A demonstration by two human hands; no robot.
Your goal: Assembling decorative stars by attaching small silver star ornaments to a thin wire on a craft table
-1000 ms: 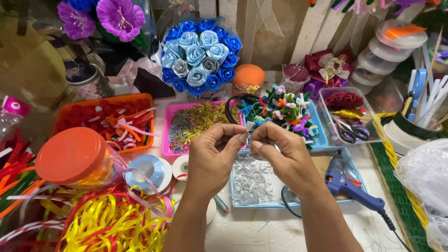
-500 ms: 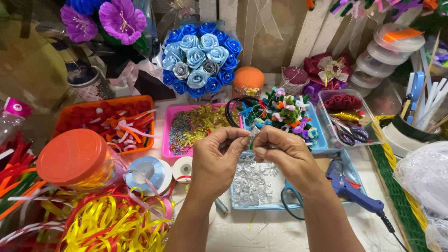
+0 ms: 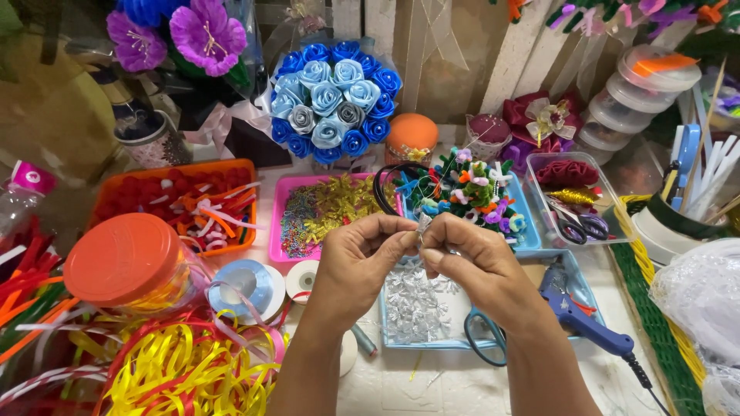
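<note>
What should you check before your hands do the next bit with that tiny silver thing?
1. Both hands on the piece: left hand and right hand pinch the small silver piece - ok.
2. Piece above the blue tray of silver bits - ok.
3. Scissors within reach beside the right wrist - ok.
4. Glue gun lying off the work - ok.
5. Glue gun hot - cannot tell.

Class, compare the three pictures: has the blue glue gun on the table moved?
No. The blue glue gun lies at the same spot on the light blue tray's right edge throughout.
</note>
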